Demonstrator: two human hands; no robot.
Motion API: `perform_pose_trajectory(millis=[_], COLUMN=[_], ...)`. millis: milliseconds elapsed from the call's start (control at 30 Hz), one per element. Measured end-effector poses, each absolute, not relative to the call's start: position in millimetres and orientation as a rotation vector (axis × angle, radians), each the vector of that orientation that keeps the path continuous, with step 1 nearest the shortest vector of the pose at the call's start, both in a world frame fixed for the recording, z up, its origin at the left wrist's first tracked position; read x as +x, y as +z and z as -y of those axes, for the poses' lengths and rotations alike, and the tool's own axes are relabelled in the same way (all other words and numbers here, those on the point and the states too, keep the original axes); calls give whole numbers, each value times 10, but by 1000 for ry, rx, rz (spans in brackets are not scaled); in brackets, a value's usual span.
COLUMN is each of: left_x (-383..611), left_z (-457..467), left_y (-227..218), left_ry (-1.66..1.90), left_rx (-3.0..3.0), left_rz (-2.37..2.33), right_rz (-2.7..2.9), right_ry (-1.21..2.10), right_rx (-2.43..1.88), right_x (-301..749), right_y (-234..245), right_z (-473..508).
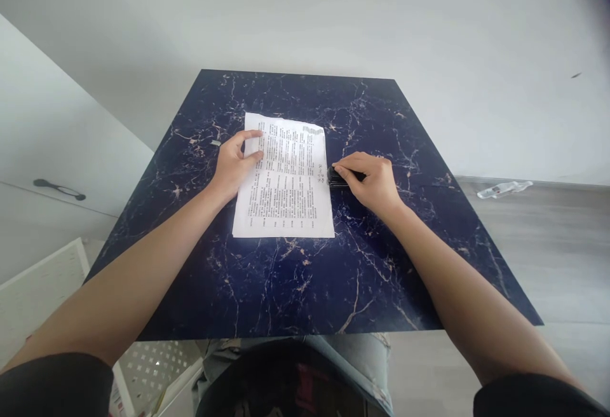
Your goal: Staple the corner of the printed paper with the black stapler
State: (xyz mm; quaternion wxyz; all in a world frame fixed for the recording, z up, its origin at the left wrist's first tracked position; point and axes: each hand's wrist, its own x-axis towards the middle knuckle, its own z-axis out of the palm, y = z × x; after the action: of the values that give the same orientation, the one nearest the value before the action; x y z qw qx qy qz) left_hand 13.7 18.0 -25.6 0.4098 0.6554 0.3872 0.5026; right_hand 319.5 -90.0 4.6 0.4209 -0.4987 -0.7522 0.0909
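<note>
Printed sheets of paper (286, 182) lie on the dark blue marbled table (295, 283), turned sideways to me. My left hand (236, 159) grips their left edge, thumb and index finger on top and the other fingers partly hidden. At the right edge of the paper, my right hand (369, 178) is closed around a black stapler (339, 177). The stapler's front end meets the paper's edge, beside the printed heading. Left of the paper sits a small strip of staples (215, 143), close to my left hand.
A white wall (305, 16) stands behind the table. To the left is a white cabinet with a dark handle (60, 189). A white perforated basket (157, 366) is below the table's left side. A clear plastic bottle (504, 189) lies on the floor at the right.
</note>
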Motion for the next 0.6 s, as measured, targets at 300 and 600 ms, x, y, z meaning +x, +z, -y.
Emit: perform_pose_trajectory(millis=[300,600], left_x=[148,133], left_z=[-157,-177], left_y=[-225,-256], left_ry=[1266,1264], left_rx=[1629,1633], left_rz=[-978,-963], right_rz=[1881,1898], right_ry=[259,243], right_rx=[-1333,-1277], right_x=[3181,3200], right_y=[67,42], right_z=[903,880])
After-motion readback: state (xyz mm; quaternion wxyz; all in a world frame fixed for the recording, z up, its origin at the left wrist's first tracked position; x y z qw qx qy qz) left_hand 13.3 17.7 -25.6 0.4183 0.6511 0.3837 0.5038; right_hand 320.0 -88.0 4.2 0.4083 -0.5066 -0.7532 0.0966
